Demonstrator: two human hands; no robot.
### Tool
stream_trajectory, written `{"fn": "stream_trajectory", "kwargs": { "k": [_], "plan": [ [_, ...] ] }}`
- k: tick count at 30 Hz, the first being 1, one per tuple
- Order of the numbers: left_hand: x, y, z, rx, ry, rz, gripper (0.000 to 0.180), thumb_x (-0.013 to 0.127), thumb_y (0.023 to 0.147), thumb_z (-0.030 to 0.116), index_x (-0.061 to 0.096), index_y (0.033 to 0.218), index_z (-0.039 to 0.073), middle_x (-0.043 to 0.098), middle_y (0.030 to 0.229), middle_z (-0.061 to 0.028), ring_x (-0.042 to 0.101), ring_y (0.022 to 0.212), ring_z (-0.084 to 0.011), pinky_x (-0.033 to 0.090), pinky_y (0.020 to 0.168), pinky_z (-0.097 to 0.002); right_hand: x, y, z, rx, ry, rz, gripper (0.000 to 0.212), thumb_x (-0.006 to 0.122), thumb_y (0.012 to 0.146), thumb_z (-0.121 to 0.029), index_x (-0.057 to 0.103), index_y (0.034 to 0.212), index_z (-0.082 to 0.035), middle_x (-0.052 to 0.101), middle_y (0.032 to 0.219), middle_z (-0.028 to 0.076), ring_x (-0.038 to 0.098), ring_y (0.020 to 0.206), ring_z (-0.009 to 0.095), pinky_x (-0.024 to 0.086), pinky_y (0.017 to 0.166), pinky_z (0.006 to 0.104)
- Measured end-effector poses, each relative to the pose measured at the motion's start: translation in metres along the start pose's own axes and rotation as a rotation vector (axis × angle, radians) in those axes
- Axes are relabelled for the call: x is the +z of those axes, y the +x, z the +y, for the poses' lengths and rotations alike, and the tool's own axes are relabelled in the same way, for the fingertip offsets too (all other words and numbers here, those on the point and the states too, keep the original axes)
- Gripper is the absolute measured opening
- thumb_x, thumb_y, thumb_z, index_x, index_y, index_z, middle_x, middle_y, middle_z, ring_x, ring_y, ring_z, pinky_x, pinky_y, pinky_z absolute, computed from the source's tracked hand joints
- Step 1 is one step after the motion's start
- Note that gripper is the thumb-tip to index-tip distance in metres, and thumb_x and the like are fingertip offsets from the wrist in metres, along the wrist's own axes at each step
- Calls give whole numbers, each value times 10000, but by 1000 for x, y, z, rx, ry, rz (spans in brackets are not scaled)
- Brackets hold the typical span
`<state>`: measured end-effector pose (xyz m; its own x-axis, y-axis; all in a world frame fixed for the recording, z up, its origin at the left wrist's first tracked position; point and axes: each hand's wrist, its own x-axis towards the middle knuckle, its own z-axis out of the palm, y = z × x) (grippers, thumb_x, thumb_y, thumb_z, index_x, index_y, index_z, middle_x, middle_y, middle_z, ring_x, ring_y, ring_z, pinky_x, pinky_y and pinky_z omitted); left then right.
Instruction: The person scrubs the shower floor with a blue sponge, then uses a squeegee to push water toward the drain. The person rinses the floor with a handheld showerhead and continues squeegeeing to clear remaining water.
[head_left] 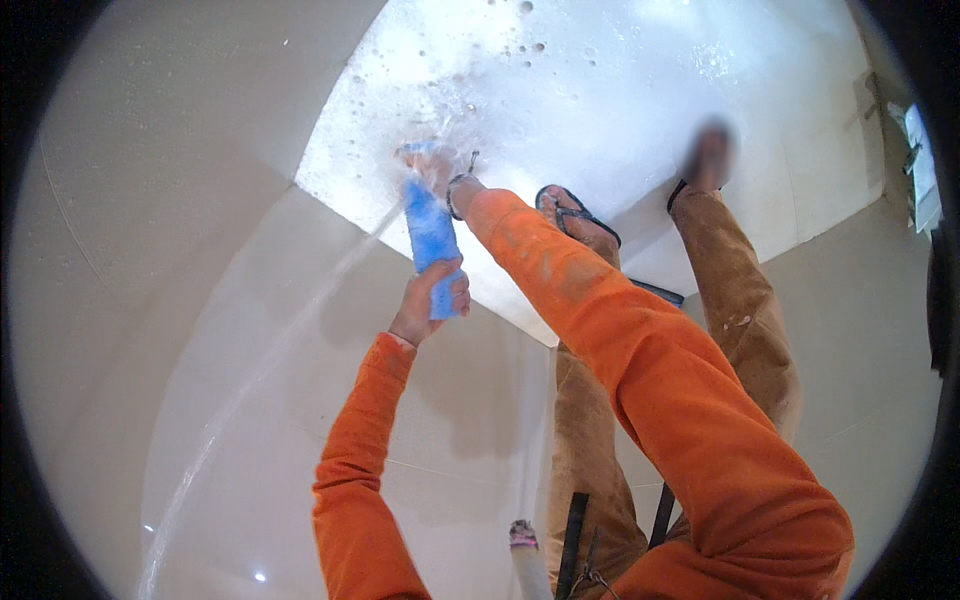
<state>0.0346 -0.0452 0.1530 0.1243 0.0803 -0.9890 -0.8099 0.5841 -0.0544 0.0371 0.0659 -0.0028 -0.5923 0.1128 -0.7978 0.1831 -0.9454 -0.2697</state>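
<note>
A long, soft blue sponge (pixel 430 230) hangs between my hands, lengthwise away from me. My left hand (pixel 435 290) is closed around its near end, with the fingers wrapped over it. My right hand (pixel 430 165) is at the far end, blurred by splashing water. Blue shows on both sides of the right hand, so it grips the sponge there, though its fingers are hard to make out. A thin water stream (pixel 290 325) comes from the lower left and breaks into spray around the sponge and right hand.
Foam and bubbles cover the bright white floor (pixel 620 90). Beige tiled surfaces (pixel 200 130) border it. My flip-flop foot (pixel 580 215) and a second foot (pixel 710 160) stand on the right. A white pipe-like thing (pixel 527 560) rises at the bottom. Light-coloured items (pixel 922 170) sit at the right edge.
</note>
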Motion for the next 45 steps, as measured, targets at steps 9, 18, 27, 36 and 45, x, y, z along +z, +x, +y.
{"fn": "stream_trajectory", "kwargs": {
  "k": [9,18,27,36,45],
  "plan": [
    [51,29,12,468,580,573,250,708,787,131,579,956,0,613,682,-54,574,522,-137,462,452,-306,10,-38,-89,-18,-560,454,348,737,778,-291,692,994,-22,713,901,160,694,827,243,560,746,409],
    [22,-14,24,-129,-639,-655,258,575,903,324,523,1046,115,440,671,37,452,545,-126,442,559,-327,-8,-86,-32,258,635,-498,525,709,848,-229,516,1284,-10,668,1025,140,677,845,260,580,767,392],
    [1,23,26,339,207,151,202,616,876,210,575,1010,65,607,779,-63,611,676,-177,511,599,-340,19,-44,-31,61,-578,79,403,775,687,-355,693,812,19,701,775,130,656,664,245,532,639,393],
    [56,12,44,244,721,420,277,698,817,192,597,989,-1,641,778,-81,640,647,-177,522,596,-328,-18,-74,-55,-102,60,93,709,742,784,-469,486,1261,-13,640,1123,198,665,968,312,555,831,406],
    [65,-20,45,-46,-429,-392,294,565,919,326,499,1062,77,454,716,0,463,567,-139,444,573,-320,-21,-62,-83,199,712,-245,710,650,863,-589,508,1249,-10,652,1101,174,678,916,256,579,744,409]
  ]
}}
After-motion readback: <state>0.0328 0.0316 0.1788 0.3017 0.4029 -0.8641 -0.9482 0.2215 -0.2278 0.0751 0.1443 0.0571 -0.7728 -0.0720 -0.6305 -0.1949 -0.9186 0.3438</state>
